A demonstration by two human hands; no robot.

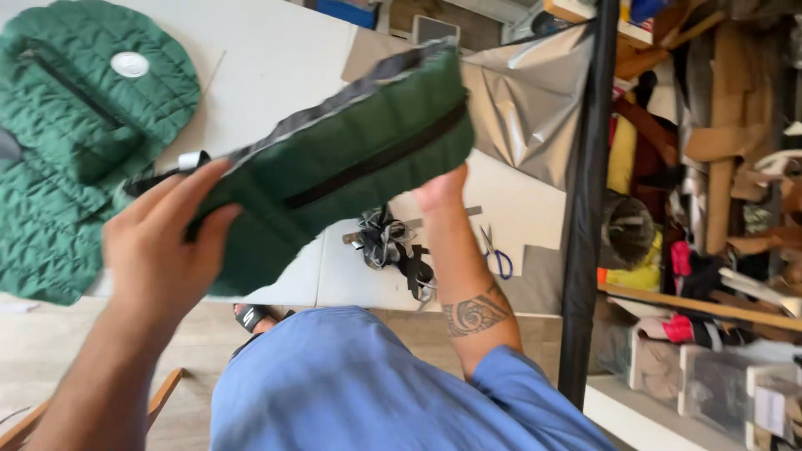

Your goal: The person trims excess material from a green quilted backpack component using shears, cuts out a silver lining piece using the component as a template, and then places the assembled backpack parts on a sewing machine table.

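**Above the white table, two hands hold a green quilted pouch**

Above the near edge of the white table, a green quilted pouch hangs in the air between two hands. The left hand closes around its lower left end, fingers wrapped over the front of the fabric, back of the hand to the camera. The right hand grips it from underneath near the right end; only the thumb side shows, and the fingers are hidden behind the fabric.

On the table's far left corner lies a larger green quilted piece with a round pale patch. Under the pouch, near the front edge, sits a tangle of black and grey straps, with blue-handled scissors just beside it. Silver-grey sheeting covers the far right corner. Right of the table stands a black post, and beyond it crowded shelves of fabric and cardboard. Wood flooring shows below.

The pouch is long and padded, tilted up to the right, with a black zip along its face and a grey band along its upper edge.
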